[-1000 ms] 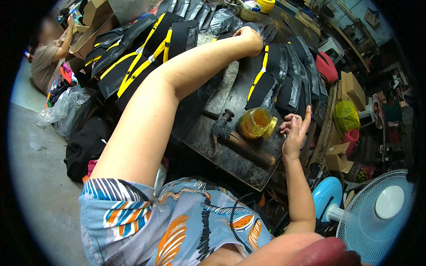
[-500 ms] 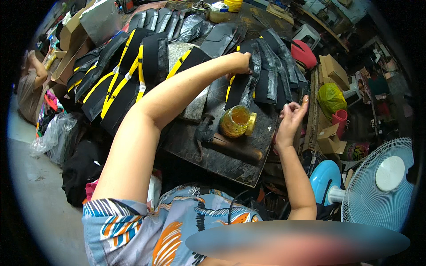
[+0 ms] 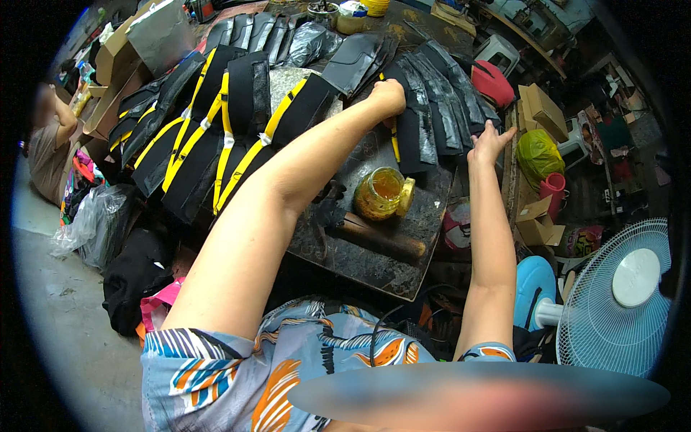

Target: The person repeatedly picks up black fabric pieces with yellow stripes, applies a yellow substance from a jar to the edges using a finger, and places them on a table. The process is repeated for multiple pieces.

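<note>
My left hand [image 3: 389, 98] is closed at the left edge of a fanned stack of black panels [image 3: 432, 108], which carry glossy dark strips. A yellow-edged black panel shows beneath that hand; its fingertips are hidden. At the stack's right end, my right hand [image 3: 491, 146] has its fingers spread, thumb pointing out to the right. Whether it touches the panels is hard to tell. Nearer me stands a glass jar [image 3: 379, 194] of amber stuff, with a yellowish lid-like disc at its side. A hammer [image 3: 381, 236] lies in front of it, its head partly behind my left forearm.
More black panels with yellow strips [image 3: 216, 122] spread over the table's left side. Dark moulded pieces [image 3: 353, 65] and a plastic bag [image 3: 311, 45] lie farther back. A fan [image 3: 612, 295] stands at right, near cardboard boxes [image 3: 540, 115]. Another person [image 3: 54, 144] sits at far left.
My right hand has gone forward to the right end of the stack. The left hand has shifted slightly left. The stacked panels lie farther from me and at a different angle.
</note>
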Demonstrator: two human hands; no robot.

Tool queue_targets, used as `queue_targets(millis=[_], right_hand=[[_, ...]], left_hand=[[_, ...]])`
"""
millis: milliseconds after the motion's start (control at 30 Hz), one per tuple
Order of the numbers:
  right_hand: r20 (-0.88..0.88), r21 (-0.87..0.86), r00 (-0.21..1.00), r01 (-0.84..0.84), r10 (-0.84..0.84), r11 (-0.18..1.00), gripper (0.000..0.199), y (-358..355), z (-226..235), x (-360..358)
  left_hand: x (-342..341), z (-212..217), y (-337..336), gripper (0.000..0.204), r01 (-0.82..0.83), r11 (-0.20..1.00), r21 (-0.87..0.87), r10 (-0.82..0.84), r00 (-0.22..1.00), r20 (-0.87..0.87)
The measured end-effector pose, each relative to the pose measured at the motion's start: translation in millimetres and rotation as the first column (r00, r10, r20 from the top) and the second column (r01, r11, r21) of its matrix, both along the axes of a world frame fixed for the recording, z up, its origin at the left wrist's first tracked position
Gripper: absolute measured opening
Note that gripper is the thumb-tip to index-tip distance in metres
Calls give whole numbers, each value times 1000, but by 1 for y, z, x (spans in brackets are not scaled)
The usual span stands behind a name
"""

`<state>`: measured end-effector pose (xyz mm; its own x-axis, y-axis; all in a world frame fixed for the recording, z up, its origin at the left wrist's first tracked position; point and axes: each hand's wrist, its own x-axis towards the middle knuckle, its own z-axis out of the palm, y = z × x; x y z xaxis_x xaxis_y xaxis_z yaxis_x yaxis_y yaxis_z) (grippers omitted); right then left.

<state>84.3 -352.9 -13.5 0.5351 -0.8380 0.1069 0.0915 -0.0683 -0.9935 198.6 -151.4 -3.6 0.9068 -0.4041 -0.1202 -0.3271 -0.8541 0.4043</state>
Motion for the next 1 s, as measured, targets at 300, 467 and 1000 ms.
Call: queue_targets(millis=[300,467,1000], right_hand=[[48,-2,996,71,-71,997,82,-38,-9,44],[80,-217,973,228,-216,949,87,-52,-13,55],[-522,-812,800,-573,295,117,87,105,-5,-21]], left_hand=[[33,-13,-35,95,-119,992,-42,114,987,-116],[42,-14,-36,89,211,914,346,-233,972,23],[42,7,93,123,-291,953,77,269,938,221]])
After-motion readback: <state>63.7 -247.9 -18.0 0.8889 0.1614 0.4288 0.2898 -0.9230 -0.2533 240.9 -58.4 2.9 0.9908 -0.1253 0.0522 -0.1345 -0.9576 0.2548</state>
